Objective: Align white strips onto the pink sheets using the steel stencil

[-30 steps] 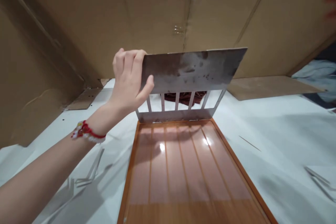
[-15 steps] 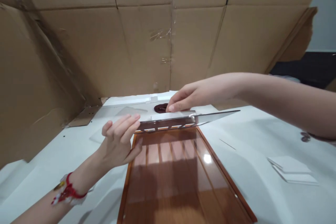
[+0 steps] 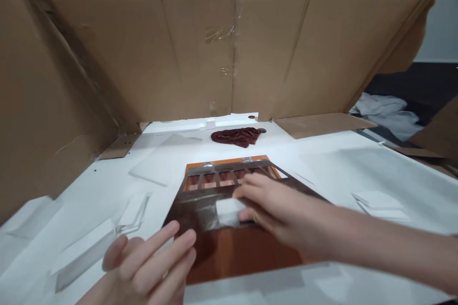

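A hinged wooden box [image 3: 246, 252] lies in front of me, with slatted compartments showing through the upper part of its dark, shiny top. On that top, my right hand [image 3: 265, 205] grips a small white block-like piece [image 3: 229, 212] between thumb and fingers; its exact kind is unclear. My left hand [image 3: 153, 262] is at the lower left, palm up with fingers apart and holding nothing. Its fingertips overlap the box's left edge in view; whether they touch it I cannot tell.
Behind the box lies a crumpled dark red cloth [image 3: 236, 137]. Folded white pieces [image 3: 381, 205] are on the right, and white strips [image 3: 86, 252] lie on the left. Cardboard walls [image 3: 200, 57] enclose the back and left of the white table [image 3: 322, 162].
The panel that stood raised and edge-on now lies down over the box. My right hand has come from near the cloth to the box top. My left hand has moved lower.
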Available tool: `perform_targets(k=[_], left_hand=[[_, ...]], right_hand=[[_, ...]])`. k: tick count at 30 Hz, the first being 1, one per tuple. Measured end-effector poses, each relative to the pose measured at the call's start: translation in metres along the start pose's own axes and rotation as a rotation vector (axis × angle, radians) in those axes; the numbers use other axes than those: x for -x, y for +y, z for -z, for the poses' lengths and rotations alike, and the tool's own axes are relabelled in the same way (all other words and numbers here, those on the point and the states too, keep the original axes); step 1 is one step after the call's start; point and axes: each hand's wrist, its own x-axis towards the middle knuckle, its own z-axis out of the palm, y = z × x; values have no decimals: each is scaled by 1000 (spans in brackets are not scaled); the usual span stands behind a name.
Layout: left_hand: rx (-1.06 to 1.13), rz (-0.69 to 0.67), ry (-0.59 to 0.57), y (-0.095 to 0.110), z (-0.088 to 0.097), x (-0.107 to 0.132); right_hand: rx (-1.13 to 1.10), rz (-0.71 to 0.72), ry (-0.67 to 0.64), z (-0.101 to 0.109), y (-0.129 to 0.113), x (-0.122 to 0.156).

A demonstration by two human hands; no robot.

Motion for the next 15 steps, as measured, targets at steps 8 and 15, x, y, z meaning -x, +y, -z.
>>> perform_targets(k=[8,15], left_hand=[[-3,52,94,21,12,-8],[25,100,-83,21,-12,22]], right_hand=[[228,40,80,-97,17,35],[369,69,238,-132,24,38]])
